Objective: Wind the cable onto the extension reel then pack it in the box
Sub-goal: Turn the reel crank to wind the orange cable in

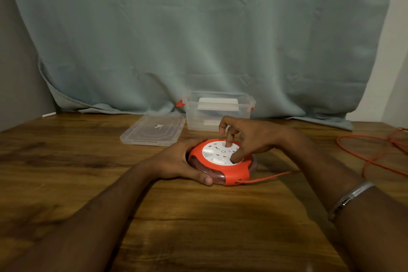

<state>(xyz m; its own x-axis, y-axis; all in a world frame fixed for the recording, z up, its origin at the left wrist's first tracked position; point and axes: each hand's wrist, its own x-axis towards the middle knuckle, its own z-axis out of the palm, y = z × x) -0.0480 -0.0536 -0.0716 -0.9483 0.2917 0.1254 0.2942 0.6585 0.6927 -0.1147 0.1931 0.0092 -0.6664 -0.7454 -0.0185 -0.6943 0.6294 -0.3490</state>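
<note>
The orange extension reel (221, 162) lies flat on the wooden table (198, 216), near the middle and just in front of the box, with its white socket face (220, 152) turned up. That flat pose suits winding: the face can be spun from above while the housing stays put.

The left hand (176, 163) grasps the reel's left rim, fingers curled round the far edge and thumb on the near one — most likely a brace, so the housing does not turn with the face. The right hand (245, 139) comes in from above with its fingers bent down onto the white face; one fingertip is planted near the far side of the disc and the thumb rests at the near right. It looks like the grip for cranking the disc round, though whether a finger sits in a recess cannot be told.

The orange cable (271, 176) leaves the reel's near right edge and runs off right, where loose loops (375, 154) lie well apart on the table — so much of the winding appears left to do.

Behind the reel stands the clear plastic box (218, 110), open, with orange clips and something white inside. Its clear lid (153, 130) lies flat just to the left, out of the way for packing. A grey-green cloth (198, 28) hangs behind.
</note>
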